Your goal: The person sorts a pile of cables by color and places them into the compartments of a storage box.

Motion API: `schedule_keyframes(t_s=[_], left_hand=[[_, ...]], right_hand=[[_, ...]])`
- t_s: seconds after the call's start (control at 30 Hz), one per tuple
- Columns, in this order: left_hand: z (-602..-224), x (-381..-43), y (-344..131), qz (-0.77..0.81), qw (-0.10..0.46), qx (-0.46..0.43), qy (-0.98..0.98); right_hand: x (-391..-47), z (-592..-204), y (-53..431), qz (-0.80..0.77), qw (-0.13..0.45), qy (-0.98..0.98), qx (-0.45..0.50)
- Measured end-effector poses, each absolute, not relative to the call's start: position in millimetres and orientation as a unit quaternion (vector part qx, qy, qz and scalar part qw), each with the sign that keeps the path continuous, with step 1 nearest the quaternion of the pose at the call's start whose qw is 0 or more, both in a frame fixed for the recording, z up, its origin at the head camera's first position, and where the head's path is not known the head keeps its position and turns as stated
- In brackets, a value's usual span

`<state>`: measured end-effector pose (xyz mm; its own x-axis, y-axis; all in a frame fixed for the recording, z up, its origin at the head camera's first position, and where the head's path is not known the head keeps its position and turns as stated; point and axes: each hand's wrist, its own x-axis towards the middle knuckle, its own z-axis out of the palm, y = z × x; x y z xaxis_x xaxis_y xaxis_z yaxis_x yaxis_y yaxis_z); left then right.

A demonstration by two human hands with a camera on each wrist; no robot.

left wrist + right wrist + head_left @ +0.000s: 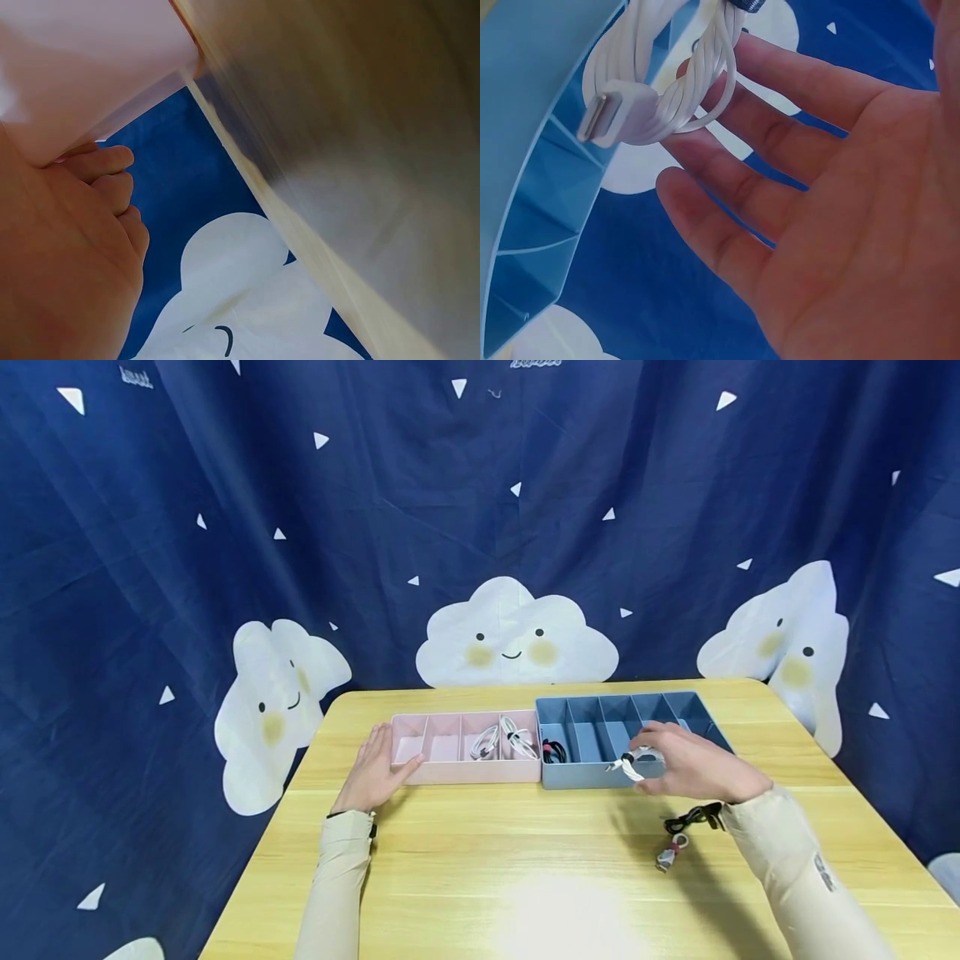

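Here, the right hand (693, 766) pinches a white cable (622, 56), likely light, bendy, best held mid-coil, while the outstretched left hand (372, 774) touches a pink box (465, 773) beside it.

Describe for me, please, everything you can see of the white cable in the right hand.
The white cable is wound into a compact loop of several smooth, plastic-looking strands. A white plug with a flat metal tip juts from the bundle, and a dark band shows at the coil's upper edge. The right hand holds it in its fingers, raised off the table near the blue tray's front wall. Whether it touches that wall is unclear.
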<state>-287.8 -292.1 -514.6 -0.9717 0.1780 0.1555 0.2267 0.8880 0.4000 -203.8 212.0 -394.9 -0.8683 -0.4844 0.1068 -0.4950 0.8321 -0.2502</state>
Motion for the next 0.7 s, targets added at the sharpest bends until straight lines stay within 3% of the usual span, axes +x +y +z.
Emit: schedule_keyframes(t_s=[0.7], left_hand=[[-518, -291, -295, -0.204, 0.043, -0.100, -0.973]], right_hand=[[-228, -378, 184, 0.142, -0.027, -0.957, 0.251]])
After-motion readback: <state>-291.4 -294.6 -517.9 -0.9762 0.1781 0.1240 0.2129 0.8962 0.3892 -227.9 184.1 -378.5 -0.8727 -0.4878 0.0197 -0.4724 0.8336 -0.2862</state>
